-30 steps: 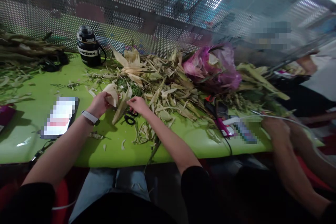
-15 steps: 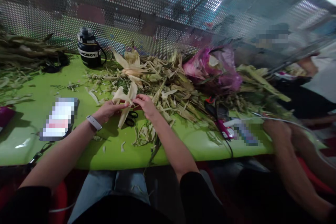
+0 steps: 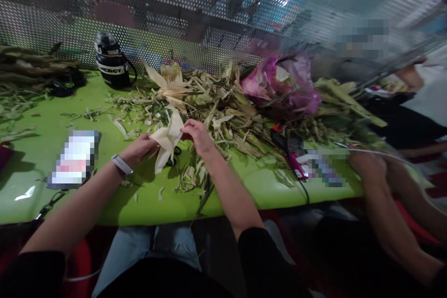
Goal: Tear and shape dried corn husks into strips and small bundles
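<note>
Pale corn husk (image 3: 170,136), spread into several pointed, petal-like strips, is held between my two hands above the green table. My left hand (image 3: 140,147) is closed on its left side, with part of the fingers hidden under the husk. At its right edge my right hand (image 3: 197,134) pinches a strip between thumb and fingers. Black-handled scissors (image 3: 177,151) lie on the table partly beneath the husk. Just beyond my hands is a heap of dry corn husks (image 3: 202,95).
A dark jug (image 3: 111,67) and a phone (image 3: 74,158) stand and lie to the left. Behind the heap sits a pink plastic bag (image 3: 282,84) against a perforated metal screen (image 3: 195,23). At the right, a co-worker's hand (image 3: 368,165) rests near another phone (image 3: 328,170).
The husk between my hands is spread wider, its strips fanned out more. My right hand has shifted slightly right, and my left hand's fingers have gone further under the husk.
</note>
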A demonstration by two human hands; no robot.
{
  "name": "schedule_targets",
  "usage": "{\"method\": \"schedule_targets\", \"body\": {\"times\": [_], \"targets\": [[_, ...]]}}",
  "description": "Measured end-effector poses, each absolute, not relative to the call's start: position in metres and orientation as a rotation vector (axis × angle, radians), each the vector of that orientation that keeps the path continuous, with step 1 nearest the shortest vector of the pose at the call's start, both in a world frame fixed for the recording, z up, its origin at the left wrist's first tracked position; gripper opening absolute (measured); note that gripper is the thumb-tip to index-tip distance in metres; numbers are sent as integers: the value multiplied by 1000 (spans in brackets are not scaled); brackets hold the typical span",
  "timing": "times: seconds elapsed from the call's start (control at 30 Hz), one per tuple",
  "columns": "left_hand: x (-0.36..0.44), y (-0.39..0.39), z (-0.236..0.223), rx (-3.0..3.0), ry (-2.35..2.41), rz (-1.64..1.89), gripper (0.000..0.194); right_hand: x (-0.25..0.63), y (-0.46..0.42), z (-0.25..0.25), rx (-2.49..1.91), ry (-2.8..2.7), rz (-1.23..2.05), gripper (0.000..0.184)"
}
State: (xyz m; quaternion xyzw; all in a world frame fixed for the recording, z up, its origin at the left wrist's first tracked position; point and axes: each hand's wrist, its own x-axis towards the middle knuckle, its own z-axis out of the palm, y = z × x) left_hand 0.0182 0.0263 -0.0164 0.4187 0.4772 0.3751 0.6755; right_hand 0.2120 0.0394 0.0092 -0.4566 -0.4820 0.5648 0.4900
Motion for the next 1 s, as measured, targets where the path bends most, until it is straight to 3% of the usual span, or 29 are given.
{"method": "schedule_targets", "body": {"times": [0.17,0.33,0.47,0.7,1.0], "targets": [[16,26,-14,1063,1046,822,18,215,43,2,-1261,-1307,1140,21],[18,26,-13,1111,1106,994,17,211,43,-9,-1356,-1501,908,41],[19,27,-17,1211,1150,1043,31,204,39,-13,-1350,-1552,879,38],[17,25,-17,1432,1101,1062,18,199,39,-14,-1359,-1530,921,20],[19,21,-11,1566,1214,1173,13,189,9,5,-1259,-1545,497,33]]}}
